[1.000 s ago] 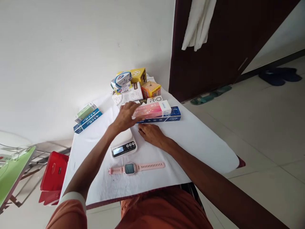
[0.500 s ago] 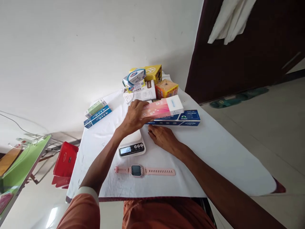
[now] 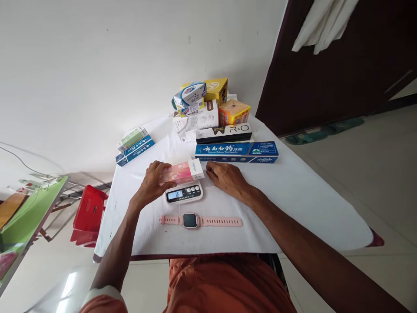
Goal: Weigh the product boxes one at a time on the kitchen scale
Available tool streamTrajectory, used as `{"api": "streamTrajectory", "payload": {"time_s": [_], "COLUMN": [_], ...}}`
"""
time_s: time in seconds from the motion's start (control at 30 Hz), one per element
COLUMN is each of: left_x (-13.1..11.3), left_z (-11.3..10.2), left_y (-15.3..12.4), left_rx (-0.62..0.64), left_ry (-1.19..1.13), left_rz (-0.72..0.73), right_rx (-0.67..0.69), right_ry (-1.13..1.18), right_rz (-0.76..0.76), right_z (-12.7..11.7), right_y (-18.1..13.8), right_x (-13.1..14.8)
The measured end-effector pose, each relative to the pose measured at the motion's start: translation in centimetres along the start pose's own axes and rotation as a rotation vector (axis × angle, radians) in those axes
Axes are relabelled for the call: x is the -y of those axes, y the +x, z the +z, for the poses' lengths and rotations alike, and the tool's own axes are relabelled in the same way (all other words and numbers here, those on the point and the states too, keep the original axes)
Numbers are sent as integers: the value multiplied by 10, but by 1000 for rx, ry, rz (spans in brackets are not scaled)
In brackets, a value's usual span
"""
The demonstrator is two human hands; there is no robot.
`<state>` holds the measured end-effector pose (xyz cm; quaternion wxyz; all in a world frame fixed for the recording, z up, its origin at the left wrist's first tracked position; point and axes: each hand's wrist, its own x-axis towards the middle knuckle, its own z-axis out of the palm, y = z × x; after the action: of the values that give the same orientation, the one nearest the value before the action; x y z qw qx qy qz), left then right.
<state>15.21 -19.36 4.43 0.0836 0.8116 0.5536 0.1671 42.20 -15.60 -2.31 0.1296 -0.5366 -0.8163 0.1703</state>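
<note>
My left hand (image 3: 151, 182) grips the left end of a pink and white box (image 3: 179, 172). The box is over the white digital kitchen scale (image 3: 185, 194); whether it touches the weighing plate is hard to see. Digits like 362 glow on the scale's display. To the right of the scale, my right hand (image 3: 228, 179) rests on the cloth with curled fingers, holding nothing visible. Just beyond it lies a long blue toothpaste box (image 3: 237, 152). Closer to me than the scale, a pink-strapped smartwatch (image 3: 190, 220) lies flat.
Behind the toothpaste, a black and white box (image 3: 224, 133), an orange box (image 3: 235, 112), a yellow box (image 3: 216, 89) and other cartons are grouped. Blue boxes with a green one (image 3: 133, 138) on top lie left. A red stool (image 3: 87, 213) stands beside the white-clothed table (image 3: 293, 208).
My left hand has carried the pink and white box from above the toothpaste box left and toward me, over the scale. My right hand stays near the same spot.
</note>
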Motion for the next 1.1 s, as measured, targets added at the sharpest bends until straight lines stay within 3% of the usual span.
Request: {"api": "streamTrajectory", "payload": {"time_s": [0.13, 0.23, 0.4, 0.53, 0.7, 0.97, 1.1], "left_x": [2, 0, -6, -11, -11, -3, 14], "left_z": [3, -9, -40, -49, -36, 2, 0], "left_y": [2, 3, 2, 3, 3, 1, -1], "left_rx": [33, 37, -160, -249, -181, 87, 34], "left_ry": [30, -1, -65, -36, -56, 62, 48], "left_rz": [-9, -9, -9, -9, 9, -9, -39], "right_rx": [6, 9, 9, 11, 1, -23, -69], "right_ry": [12, 28, 39, 41, 39, 35, 51], "right_rz": [7, 3, -8, -10, -10, -12, -49], "right_z": [-2, -3, -3, -3, -4, 3, 9], "right_y": [1, 1, 0, -1, -1, 0, 1], "right_x": [2, 1, 0, 0, 0, -4, -7]}}
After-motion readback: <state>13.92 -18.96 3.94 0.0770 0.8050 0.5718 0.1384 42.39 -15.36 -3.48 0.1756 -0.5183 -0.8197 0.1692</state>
